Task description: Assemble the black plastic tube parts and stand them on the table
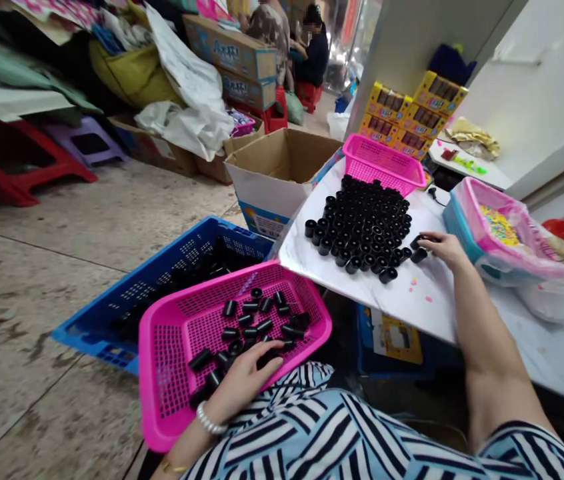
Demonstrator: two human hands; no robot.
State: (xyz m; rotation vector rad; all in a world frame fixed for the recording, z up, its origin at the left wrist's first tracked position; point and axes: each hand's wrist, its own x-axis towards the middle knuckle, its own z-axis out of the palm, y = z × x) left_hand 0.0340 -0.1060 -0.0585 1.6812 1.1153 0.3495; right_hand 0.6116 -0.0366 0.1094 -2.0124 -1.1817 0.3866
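Note:
A pink plastic basket (162,333) holds several loose short black cylinders (247,320), many lying on their sides. Inside it, at the near edge, my left hand (247,373) has thumb and fingers closed around a black cylinder, partly hidden by the hand. On the white table (322,270), a dense group of black cylinders (367,227) stands mostly upright. At the right edge of that group my right hand (442,248) grips a black cylinder (416,241) by the fingertips, with another cylinder (419,255) right beside it.
Left of the pink basket sits a blue crate (97,327) with more black pieces. An open cardboard box (267,180) is behind. An empty-looking pink basket (382,163), stacked yellow packages (407,120) and a tub of colourful bits (502,227) stand around the table. People sit far back.

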